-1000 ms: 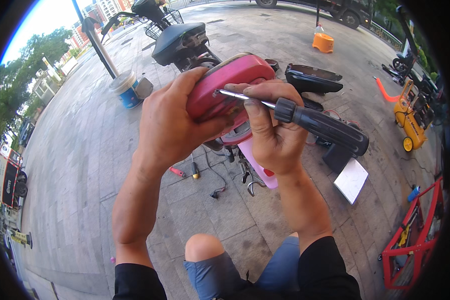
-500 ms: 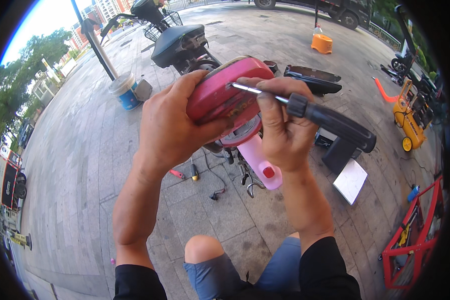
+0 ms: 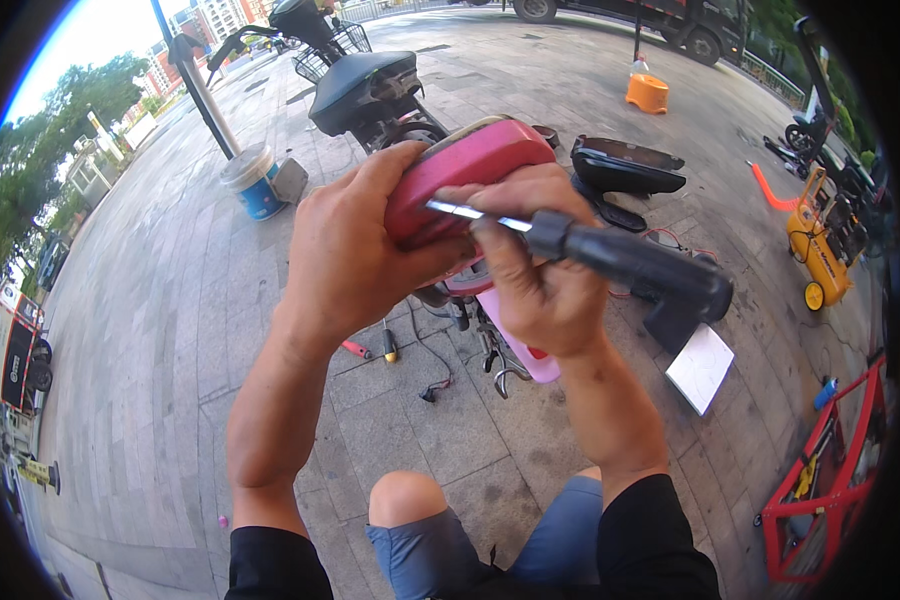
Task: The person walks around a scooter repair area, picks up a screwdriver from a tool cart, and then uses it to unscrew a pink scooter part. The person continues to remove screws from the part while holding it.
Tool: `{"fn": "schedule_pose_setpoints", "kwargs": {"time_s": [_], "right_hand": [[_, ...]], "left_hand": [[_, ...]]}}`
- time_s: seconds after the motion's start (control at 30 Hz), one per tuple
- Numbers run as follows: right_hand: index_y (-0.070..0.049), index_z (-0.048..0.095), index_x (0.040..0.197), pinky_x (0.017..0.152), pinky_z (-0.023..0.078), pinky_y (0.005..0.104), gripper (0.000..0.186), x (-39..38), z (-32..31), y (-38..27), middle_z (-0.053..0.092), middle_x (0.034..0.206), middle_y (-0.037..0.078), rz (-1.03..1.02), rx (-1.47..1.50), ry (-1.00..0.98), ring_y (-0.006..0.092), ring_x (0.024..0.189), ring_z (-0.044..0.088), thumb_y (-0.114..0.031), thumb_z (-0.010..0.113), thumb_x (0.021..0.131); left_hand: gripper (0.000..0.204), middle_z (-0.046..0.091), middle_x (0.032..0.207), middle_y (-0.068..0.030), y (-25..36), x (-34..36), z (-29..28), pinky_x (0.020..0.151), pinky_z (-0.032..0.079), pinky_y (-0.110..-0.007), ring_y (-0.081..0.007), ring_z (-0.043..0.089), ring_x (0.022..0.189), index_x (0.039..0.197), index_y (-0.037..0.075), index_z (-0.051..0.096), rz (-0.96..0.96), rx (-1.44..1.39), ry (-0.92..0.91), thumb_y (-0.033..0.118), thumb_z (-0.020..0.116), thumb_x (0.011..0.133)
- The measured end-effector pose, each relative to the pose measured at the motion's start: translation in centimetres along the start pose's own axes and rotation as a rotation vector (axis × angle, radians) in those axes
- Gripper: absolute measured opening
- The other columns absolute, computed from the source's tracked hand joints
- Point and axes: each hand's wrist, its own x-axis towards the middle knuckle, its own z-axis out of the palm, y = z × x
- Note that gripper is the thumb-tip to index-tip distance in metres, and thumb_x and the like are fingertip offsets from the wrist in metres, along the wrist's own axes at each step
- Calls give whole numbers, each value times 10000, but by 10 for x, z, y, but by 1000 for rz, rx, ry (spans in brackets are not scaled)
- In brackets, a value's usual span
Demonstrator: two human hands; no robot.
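In front of me my left hand point(image 3: 338, 250) is wrapped round the left end of a red, rounded plastic housing point(image 3: 480, 160), thumb below and fingers behind. My right hand point(image 3: 560, 290) grips a black pistol-shaped electric screwdriver point(image 3: 630, 258) near its front, fingers round the metal bit. The bit's tip lies against the housing's near face, close to my left thumb; whether a screw is there I cannot make out. Below the housing is a pink panel point(image 3: 515, 335), partly hidden by my right hand.
Ahead stands an electric scooter with a dark seat point(image 3: 362, 85). A bucket point(image 3: 255, 182) is at left; a black shell part point(image 3: 625, 168) and orange stool point(image 3: 648, 93) lie beyond. Screwdrivers point(image 3: 389, 345) and white card point(image 3: 700, 368) lie nearer. At right are a yellow compressor point(image 3: 820, 245) and red rack point(image 3: 820, 505).
My right hand and the electric screwdriver have moved left and slightly down, bringing the bit's tip further left along the red housing. The left hand and housing have shifted slightly right.
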Motion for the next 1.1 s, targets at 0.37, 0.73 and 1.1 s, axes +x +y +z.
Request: {"fn": "schedule_pose_setpoints", "kwargs": {"time_s": [0.37,0.73,1.1], "right_hand": [[-26,650,1018,692,499,255,114,-1,-1,2,661,940,81,129,246,174,154,795,631,-1,667,908],[-32,639,1048,587,470,213,111,-4,1,0,686,906,60,-61,-33,-27,60,692,585,-8,637,940],[-14,643,1043,769,502,236,127,-11,-7,-13,677,972,90,216,425,-83,112,873,632,19,638,921]], "left_hand": [[708,705,961,-180,1,2,1,783,553,-386,-322,709,878,1216,16,603,-5,-13,15,304,893,638],[747,695,1046,-187,1,0,4,803,552,-411,-352,693,945,1261,41,588,-20,-16,16,306,887,630],[252,693,1008,-106,-8,-10,-9,957,490,-462,-371,617,1144,940,38,723,433,-269,136,59,824,710]]}}
